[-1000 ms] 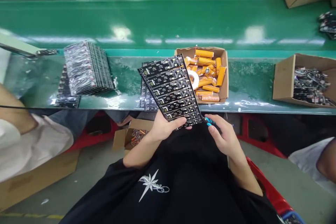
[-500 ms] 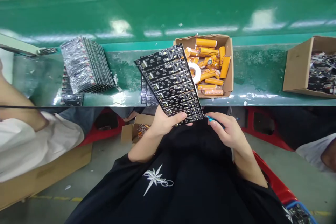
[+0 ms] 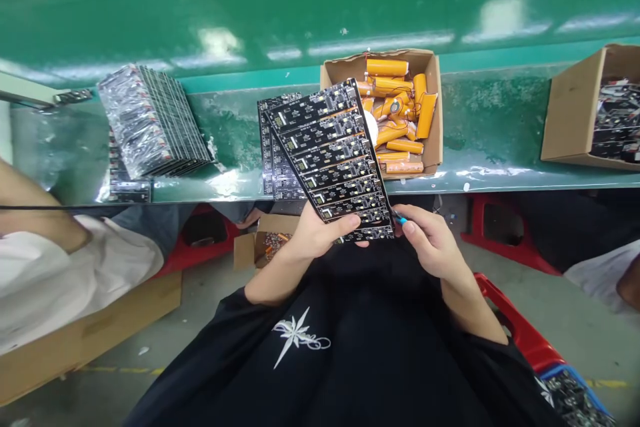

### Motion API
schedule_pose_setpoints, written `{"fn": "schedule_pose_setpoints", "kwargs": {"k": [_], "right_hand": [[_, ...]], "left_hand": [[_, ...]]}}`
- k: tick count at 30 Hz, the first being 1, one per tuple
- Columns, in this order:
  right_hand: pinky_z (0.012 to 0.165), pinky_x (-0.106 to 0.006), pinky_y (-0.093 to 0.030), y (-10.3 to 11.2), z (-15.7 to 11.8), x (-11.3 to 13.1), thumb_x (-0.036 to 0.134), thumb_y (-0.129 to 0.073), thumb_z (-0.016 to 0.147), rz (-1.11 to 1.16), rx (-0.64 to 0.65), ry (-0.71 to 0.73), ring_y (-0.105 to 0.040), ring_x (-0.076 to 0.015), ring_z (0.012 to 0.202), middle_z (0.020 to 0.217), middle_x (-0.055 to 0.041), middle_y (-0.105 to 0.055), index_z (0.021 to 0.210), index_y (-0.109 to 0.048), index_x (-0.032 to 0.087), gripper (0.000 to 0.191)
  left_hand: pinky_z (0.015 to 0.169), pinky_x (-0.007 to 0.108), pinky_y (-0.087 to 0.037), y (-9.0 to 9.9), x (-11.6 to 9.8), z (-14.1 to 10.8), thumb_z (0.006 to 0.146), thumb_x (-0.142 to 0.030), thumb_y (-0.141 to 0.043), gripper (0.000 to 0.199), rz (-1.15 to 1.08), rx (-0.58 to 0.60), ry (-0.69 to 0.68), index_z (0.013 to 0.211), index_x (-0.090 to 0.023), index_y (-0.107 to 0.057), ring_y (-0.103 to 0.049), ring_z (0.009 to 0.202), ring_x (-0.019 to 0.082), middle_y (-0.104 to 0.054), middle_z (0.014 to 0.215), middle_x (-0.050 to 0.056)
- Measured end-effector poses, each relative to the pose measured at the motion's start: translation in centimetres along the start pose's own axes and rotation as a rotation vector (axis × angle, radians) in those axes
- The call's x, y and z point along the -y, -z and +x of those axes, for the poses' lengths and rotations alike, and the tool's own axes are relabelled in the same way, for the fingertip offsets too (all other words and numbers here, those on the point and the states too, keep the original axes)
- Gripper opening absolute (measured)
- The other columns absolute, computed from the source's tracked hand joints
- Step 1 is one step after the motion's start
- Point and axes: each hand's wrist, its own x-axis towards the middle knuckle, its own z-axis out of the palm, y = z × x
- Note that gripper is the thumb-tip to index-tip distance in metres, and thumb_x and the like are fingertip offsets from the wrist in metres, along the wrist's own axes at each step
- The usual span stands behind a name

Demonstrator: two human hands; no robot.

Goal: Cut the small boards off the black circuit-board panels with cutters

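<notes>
My left hand [image 3: 320, 232] grips the lower left edge of a black circuit board panel [image 3: 333, 153], with the thumb on its face. The panel is tilted and made of several strips with small parts on them. At its lower right edge my right hand [image 3: 431, 240] is closed round a small blue-handled tool [image 3: 400, 219]; the tip touches or nearly touches the edge. Behind the panel, more black boards [image 3: 273, 170] lie on the green bench. An open carton [image 3: 438, 147] of orange wrapped cylinders stands just beyond, with a white ring partly hidden by the panel.
A leaning stack of wrapped boards [image 3: 150, 123] stands at the left. At the right is a carton [image 3: 570, 110] of parts. People sit on both sides, beside red stools [image 3: 515, 240]. A small carton [image 3: 245, 250] and a blue bin [image 3: 575, 393] are below the bench.
The view has shifted slightly. The panel has turned a little more upright, showing more of the boards behind it. My right hand has brought the blue-handled tool up against the panel's edge.
</notes>
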Motion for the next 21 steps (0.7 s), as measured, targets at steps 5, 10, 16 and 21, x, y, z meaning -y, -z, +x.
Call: {"fn": "schedule_pose_setpoints", "kwargs": {"k": [5,10,16,21], "right_hand": [[0.067,-0.033,-0.053,0.4,0.3,-0.6,0.064,-0.048,0.113,0.214,0.24,-0.025,-0.062,-0.0191,0.065,0.075,-0.004,-0.069,0.088,-0.076,0.021,0.058],[0.067,-0.034,-0.056,-0.2,0.3,-1.3,0.07,-0.055,0.109,0.341,0.18,-0.078,-0.066,-0.0203,0.067,0.079,-0.0043,-0.073,0.098,-0.079,0.02,0.057],[0.077,-0.034,-0.058,-0.1,0.2,-0.3,0.063,-0.057,0.11,0.12,-0.006,-0.049,-0.07,-0.0216,0.077,0.095,-0.0062,-0.078,0.109,-0.081,0.021,0.049],[0.059,-0.035,-0.052,-0.2,0.1,-2.1,0.072,-0.051,0.109,0.459,0.222,-0.079,-0.058,-0.0199,0.057,0.068,-0.0039,-0.066,0.085,-0.077,0.02,0.063]], "left_hand": [[0.044,0.031,-0.066,0.7,0.6,0.1,0.078,-0.041,-0.096,0.048,-0.142,0.117,0.206,0.106,-0.012,-0.07,-0.078,0.059,0.026,-0.082,0.086,0.011],[0.043,0.029,-0.064,0.8,1.2,0.3,0.076,-0.042,-0.096,0.051,-0.188,0.128,0.247,0.107,-0.011,-0.07,-0.081,0.068,0.029,-0.083,0.093,0.015],[0.049,0.031,-0.068,0.4,0.8,0.1,0.083,-0.035,-0.093,0.038,-0.063,0.09,0.128,0.105,-0.012,-0.072,-0.079,0.062,0.025,-0.083,0.091,0.012],[0.04,0.031,-0.061,0.9,0.8,0.3,0.076,-0.046,-0.097,0.05,-0.244,0.336,0.386,0.102,-0.01,-0.074,-0.071,0.048,0.023,-0.078,0.075,0.011]]}}
